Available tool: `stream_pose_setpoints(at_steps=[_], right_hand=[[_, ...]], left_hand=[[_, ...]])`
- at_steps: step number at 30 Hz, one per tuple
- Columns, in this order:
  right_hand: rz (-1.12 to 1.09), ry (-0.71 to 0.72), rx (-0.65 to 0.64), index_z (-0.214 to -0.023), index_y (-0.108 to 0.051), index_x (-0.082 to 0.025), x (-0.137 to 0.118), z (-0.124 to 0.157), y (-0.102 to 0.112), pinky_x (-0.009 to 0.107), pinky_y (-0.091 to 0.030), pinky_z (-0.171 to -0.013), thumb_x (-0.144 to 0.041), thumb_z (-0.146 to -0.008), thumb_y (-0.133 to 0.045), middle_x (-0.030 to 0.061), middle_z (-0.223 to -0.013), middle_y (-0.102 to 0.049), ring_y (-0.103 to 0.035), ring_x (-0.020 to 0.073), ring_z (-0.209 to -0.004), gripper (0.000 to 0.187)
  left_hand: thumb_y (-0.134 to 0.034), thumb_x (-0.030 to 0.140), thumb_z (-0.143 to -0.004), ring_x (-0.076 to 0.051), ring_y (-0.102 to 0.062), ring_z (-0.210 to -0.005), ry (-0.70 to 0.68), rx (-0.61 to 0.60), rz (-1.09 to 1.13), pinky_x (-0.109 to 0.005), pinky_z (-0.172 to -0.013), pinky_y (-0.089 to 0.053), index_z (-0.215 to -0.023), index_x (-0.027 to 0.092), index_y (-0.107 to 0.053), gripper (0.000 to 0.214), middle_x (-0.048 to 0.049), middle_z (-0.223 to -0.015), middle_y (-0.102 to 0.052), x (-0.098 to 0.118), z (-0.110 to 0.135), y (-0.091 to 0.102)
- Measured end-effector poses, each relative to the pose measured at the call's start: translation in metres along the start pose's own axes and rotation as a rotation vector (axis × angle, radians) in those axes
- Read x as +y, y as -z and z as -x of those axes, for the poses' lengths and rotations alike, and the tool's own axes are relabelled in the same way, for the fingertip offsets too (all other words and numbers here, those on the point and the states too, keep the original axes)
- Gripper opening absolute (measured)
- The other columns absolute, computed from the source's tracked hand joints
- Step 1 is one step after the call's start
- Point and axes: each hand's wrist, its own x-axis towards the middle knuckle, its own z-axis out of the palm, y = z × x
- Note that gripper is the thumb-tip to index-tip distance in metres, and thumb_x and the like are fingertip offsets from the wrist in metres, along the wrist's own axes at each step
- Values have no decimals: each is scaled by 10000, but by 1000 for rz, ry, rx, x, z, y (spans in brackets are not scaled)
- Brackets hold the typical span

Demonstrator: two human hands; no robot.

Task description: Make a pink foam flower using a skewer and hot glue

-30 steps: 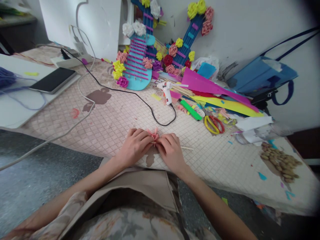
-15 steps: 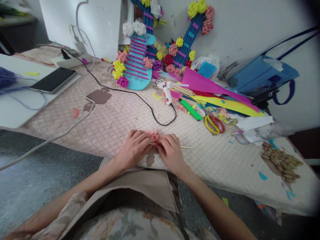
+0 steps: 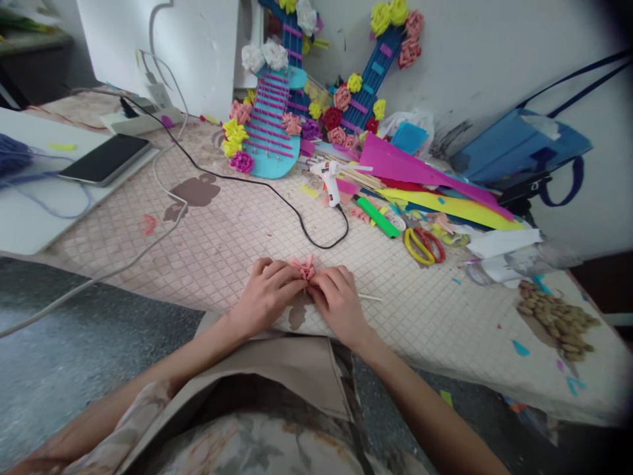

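Hands, two, at the near edge of the table (image 3: 237, 221). The left hand (image 3: 270, 290) is curled, its thumb and fingertips closed on the left side of the item; the right hand (image 3: 341, 300) mirrors it, pinching from the right. Held thus, apparently, so that the folds stay gathered.

Pink paper flower, one (image 3: 305, 265): between the fingertips, petals spread on the far side, its base hidden by the fingers.

Pale stick, one (image 3: 370, 297): projects beyond the right hand; whether gripped or lying loose, cannot tell.

Scissors, seemingly one pair (image 3: 419, 249): one yellow loop, one red, both turned toward the person, presumably for easy reach.

Green-handled tool, one (image 3: 378, 218): beside the scissors.

Heap of nut-like pods, one (image 3: 558, 320): at the right end, well apart from the hands; pods too many to count.

Glue gun, one (image 3: 330, 183): beyond the flower, its black cord (image 3: 270, 183) left slack, likely to allow movement.

Phone, one (image 3: 106, 158): on a white board at the left.

Coloured sheets: one magenta (image 3: 420, 168), one yellow (image 3: 459, 211), others overlapped and uncounted.

Flower-trimmed blue pieces, three: one turquoise board (image 3: 271, 148), two darker (image 3: 368, 82), all seemingly propped up at the back.
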Motion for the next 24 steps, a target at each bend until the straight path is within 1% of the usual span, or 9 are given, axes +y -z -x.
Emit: stream_pose_setpoints(at_steps=[5,11,15,20,24], right_hand=[[27,12,14,-908,-611,-183,-1,0,-1,362,-387,-766,-218,-929,-504,65,-908,-627,-486,213,-893,115],[78,44,14,-895,-620,-182,-2,-1,0,363,-383,-753,-201,-933,-491,68,-896,-637,-486,213,-875,137],[93,48,5,-902,-620,-181,-2,-2,1,359,-377,-757,-197,-935,-487,70,-902,-638,-485,213,-875,138],[76,35,-3,-917,-620,-178,-2,-1,1,360,-379,-761,-199,-935,-491,68,-907,-638,-491,214,-883,132],[43,13,12,-889,-614,-184,-1,0,0,356,-382,-755,-216,-932,-497,61,-886,-628,-490,208,-876,129]], left_hand=[[-423,232,-979,-193,-534,-899,12,-2,37,-378,-820,-345,-1033,187,-617,206,-47,-975,-670,-1,0,0],[-495,230,-952,-188,-540,-911,42,4,42,-372,-821,-355,-1016,199,-625,148,-35,-1009,-675,-2,0,-2],[-509,247,-947,-188,-537,-907,54,3,36,-371,-820,-354,-988,209,-630,133,-28,-1001,-678,-1,0,-1],[-513,230,-943,-193,-535,-907,63,-18,35,-377,-824,-351,-1000,211,-629,131,-30,-990,-673,0,0,0],[-501,232,-949,-189,-537,-903,75,-17,52,-369,-815,-353,-956,199,-627,130,-33,-973,-674,1,-1,0]])
